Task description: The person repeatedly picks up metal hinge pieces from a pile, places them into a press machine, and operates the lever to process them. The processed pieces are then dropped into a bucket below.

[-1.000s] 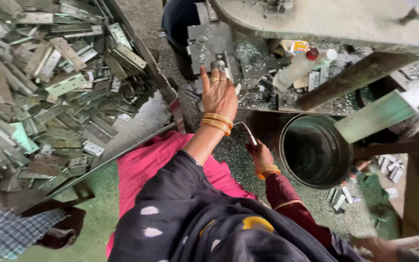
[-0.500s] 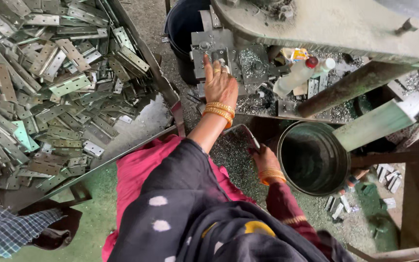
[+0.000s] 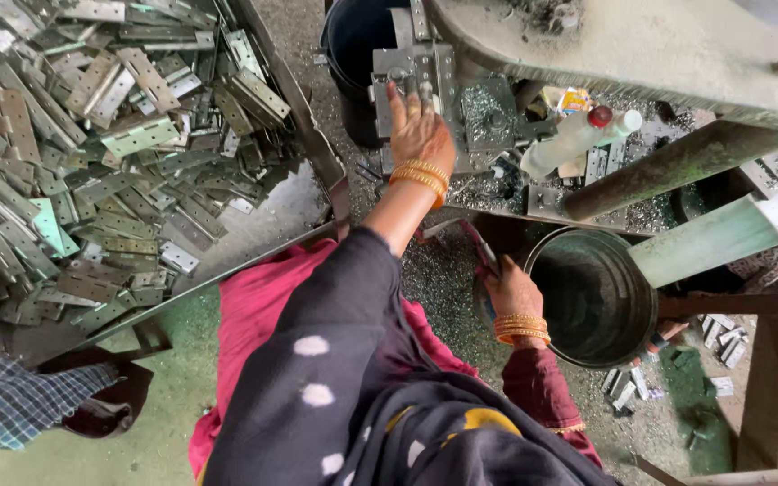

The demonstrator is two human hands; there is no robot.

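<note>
Reaching up to the press machine (image 3: 425, 81), the left hand (image 3: 420, 135) lies flat against its metal die block, fingers (image 3: 400, 97) stretched out and close together, pinching nothing that I can see; the open palm seems to steady or seat a part there. Below the machine, the right hand (image 3: 511, 292) is curled around a slim red-handled tool (image 3: 481, 247), held just beside the round metal bucket (image 3: 592, 297), likely so it stays ready. Left of the machine, a sloped tray (image 3: 312, 148) carries a heap of hinge plates (image 3: 110, 135), within arm's reach. A plastic bottle (image 3: 578, 135) lies on the worktop (image 3: 497, 193), right of the machine.
</note>
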